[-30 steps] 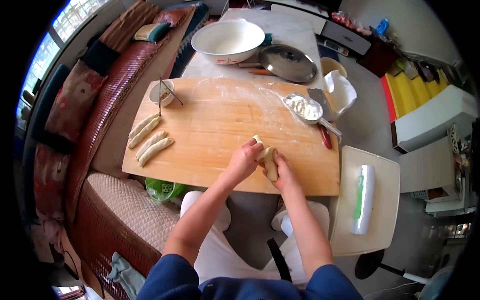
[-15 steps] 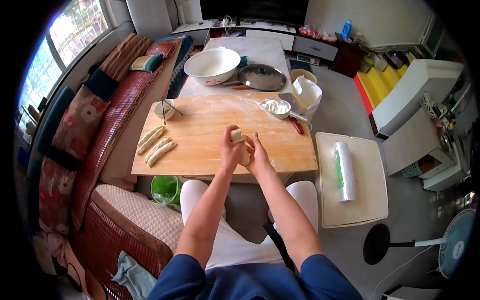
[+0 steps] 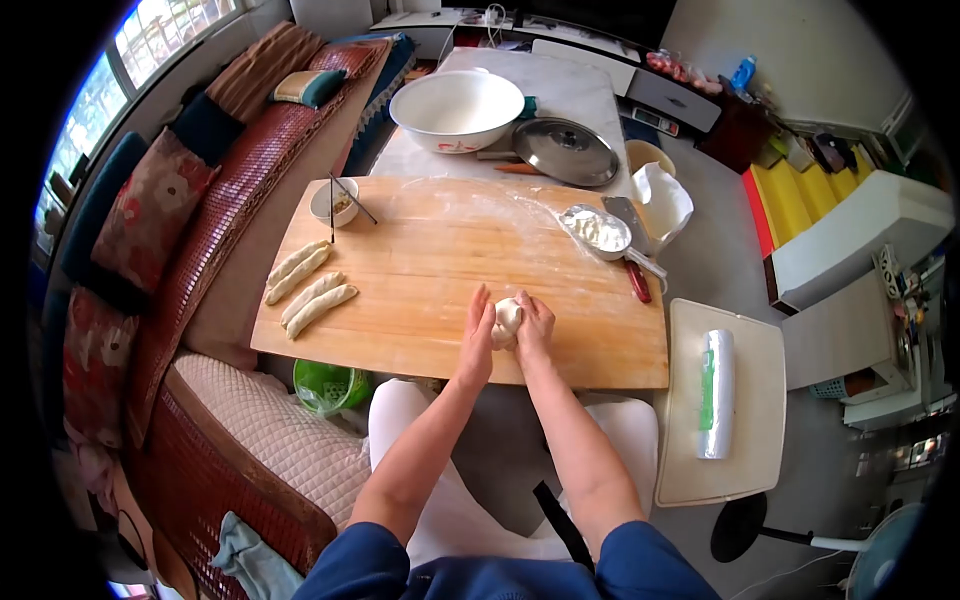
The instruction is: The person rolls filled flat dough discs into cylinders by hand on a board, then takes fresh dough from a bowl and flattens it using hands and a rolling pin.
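Note:
A small lump of dough (image 3: 507,322) is between my hands, just above the near part of the wooden board (image 3: 400,250). My right hand (image 3: 535,328) is closed around its right side, fingers curled over it. Against the dough's left side lies my left hand (image 3: 478,337), its fingers stretched out straight. Several rolled dough strips (image 3: 310,297) rest in pairs at the board's left. Behind them stands a small bowl (image 3: 336,203) of filling with dark chopsticks across it. A metal scoop of flour (image 3: 600,230) sits at the right, by a red-handled knife (image 3: 638,282).
Beyond the board are a large white basin (image 3: 456,110) and a metal lid (image 3: 565,152). A white bag (image 3: 663,200) stands at the far right corner. On the right, a roll of plastic film (image 3: 716,395) lies on a pale stool. A green bin (image 3: 330,385) is below the board's left edge.
The view has shifted. My hands have turned the dough so it looks rounder and more gathered. My left fingers, curled over it before, are now stretched out; my right hand grips it.

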